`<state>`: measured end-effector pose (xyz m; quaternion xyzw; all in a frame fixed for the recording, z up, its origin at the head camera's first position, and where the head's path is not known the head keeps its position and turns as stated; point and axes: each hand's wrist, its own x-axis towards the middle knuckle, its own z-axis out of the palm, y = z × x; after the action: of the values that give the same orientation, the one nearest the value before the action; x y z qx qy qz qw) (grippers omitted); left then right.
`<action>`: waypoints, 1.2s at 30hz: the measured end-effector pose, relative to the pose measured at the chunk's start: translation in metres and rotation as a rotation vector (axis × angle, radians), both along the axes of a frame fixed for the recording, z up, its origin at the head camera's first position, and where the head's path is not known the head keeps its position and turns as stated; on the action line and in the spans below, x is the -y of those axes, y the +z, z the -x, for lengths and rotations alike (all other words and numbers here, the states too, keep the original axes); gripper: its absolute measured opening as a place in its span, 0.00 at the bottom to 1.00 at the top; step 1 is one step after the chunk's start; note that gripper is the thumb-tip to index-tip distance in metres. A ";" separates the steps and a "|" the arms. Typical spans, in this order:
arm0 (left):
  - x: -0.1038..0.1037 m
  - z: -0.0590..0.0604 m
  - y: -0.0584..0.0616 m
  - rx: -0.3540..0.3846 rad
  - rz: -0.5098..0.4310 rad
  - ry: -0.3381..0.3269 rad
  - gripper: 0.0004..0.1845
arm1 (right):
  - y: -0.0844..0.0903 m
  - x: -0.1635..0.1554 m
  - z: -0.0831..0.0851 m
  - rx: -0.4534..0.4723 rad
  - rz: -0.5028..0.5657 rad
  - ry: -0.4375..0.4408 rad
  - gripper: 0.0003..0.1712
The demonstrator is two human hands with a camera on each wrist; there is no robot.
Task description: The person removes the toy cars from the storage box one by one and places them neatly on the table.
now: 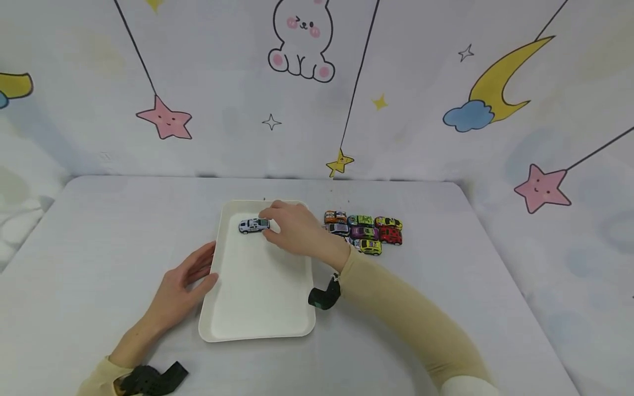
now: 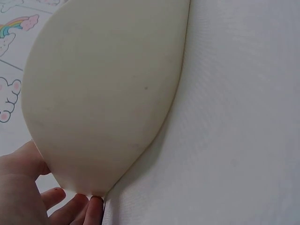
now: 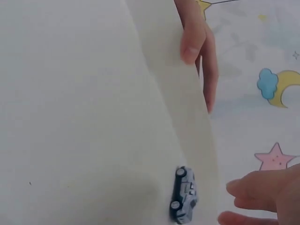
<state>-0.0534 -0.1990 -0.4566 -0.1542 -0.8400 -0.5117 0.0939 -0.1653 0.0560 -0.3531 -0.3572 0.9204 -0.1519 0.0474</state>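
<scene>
A white rectangular tray (image 1: 257,308) lies at the table's middle. One small white-and-blue toy car (image 1: 253,225) stands in its far left corner, also seen in the right wrist view as the car (image 3: 184,197). My right hand (image 1: 275,225) hovers just right of the car; its fingertips (image 3: 241,187) are loosely bent and a little apart from the car. My left hand (image 1: 190,272) rests against the tray's left rim with fairly straight fingers (image 2: 70,206), thumb on the rim (image 3: 192,44). The tray's underside (image 2: 103,93) fills the left wrist view.
A cluster of several coloured toy cars (image 1: 366,232) sits on the table just right of the tray's far end. The white table (image 1: 446,286) ends at a wall cloth printed with stars, a moon and a rabbit.
</scene>
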 end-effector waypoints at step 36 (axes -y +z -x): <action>0.000 0.000 -0.003 -0.036 0.016 -0.004 0.34 | -0.042 0.016 0.009 0.040 -0.027 -0.029 0.17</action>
<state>-0.0536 -0.1991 -0.4594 -0.1658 -0.8418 -0.5024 0.1067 -0.1743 0.0402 -0.3952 -0.3400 0.9263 -0.1475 0.0684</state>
